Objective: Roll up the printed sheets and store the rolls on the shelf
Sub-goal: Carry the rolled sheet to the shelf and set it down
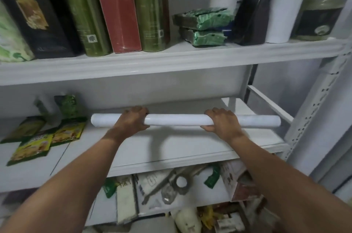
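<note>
A long white roll of paper point(175, 120) lies crosswise over the middle shelf point(171, 162) of a white rack. My left hand point(131, 120) grips the roll left of its middle, fingers curled over the top. My right hand point(222, 121) grips it right of the middle in the same way. Both ends of the roll stick out past my hands. I cannot tell whether the roll rests on the shelf board or hangs just above it.
Yellow-green snack packets point(38, 142) lie on the shelf's left part. The upper shelf point(171, 61) carries green tubes, a red box point(119, 19), green packs and white rolls point(283, 4). Below are boxes, a tape ring point(181, 182) and clutter. A perforated rack post point(314, 114) stands right.
</note>
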### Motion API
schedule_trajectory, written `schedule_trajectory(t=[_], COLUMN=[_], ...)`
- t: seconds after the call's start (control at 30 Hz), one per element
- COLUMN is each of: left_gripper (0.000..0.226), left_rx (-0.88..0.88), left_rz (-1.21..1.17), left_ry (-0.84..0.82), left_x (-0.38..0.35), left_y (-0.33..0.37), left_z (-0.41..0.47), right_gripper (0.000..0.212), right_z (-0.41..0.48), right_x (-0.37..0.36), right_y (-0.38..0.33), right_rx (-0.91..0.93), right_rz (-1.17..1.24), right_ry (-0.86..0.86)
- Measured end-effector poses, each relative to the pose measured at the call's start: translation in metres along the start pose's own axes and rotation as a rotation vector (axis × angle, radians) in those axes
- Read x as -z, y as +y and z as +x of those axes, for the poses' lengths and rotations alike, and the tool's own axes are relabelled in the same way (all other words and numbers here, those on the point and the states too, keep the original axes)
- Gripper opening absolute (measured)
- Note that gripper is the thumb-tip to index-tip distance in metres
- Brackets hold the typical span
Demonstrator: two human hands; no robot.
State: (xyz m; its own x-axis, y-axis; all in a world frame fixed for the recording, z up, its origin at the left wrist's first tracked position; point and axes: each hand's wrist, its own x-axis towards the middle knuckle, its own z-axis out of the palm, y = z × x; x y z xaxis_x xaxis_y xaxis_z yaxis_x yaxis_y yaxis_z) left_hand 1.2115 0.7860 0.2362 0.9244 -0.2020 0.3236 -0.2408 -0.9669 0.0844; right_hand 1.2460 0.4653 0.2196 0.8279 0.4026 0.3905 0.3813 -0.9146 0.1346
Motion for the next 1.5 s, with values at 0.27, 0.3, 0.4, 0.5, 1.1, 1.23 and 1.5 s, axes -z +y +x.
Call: schedule_trajectory(t=[0.27,0.3,0.4,0.5,1.1,1.23,1.5], left_gripper=[0.044,0.045,0.048,0.057,0.064,0.072,0.045], left_rx=[0.063,0.063,0.062,0.074,0.075,0.207,0.171], left_rz=[0.053,0.052,0.027,-0.002,0.030,-0.149,-0.013], left_ry=[-0.086,-0.087,-0.103,-0.172,-0.252,-0.315,-0.355], left_x=[-0.069,-0.078,-0.105,-0.130,-0.181,-0.181,-0.183], left_y=[0.013,0.012,0.008,0.001,-0.019,-0.025,-0.027], left_z=[0.032,0.038,0.054,0.065,0.107,0.111,0.135], right_gripper=[0.051,0.051,0.052,0.057,0.071,0.061,0.077], right_z=[0.024,0.028,0.039,0.050,0.112,0.123,0.132], right_x=[-0.069,-0.076,-0.100,-0.127,-0.208,-0.208,-0.206], right_y=[0.037,0.040,0.048,0.056,0.092,0.104,0.111], right_rx=[-0.009,-0.013,-0.030,-0.027,0.111,0.140,0.135], right_rz=[0.019,0.028,0.037,0.026,0.109,0.240,0.205], right_ry=[-0.122,-0.137,-0.162,-0.173,-0.216,-0.229,-0.348])
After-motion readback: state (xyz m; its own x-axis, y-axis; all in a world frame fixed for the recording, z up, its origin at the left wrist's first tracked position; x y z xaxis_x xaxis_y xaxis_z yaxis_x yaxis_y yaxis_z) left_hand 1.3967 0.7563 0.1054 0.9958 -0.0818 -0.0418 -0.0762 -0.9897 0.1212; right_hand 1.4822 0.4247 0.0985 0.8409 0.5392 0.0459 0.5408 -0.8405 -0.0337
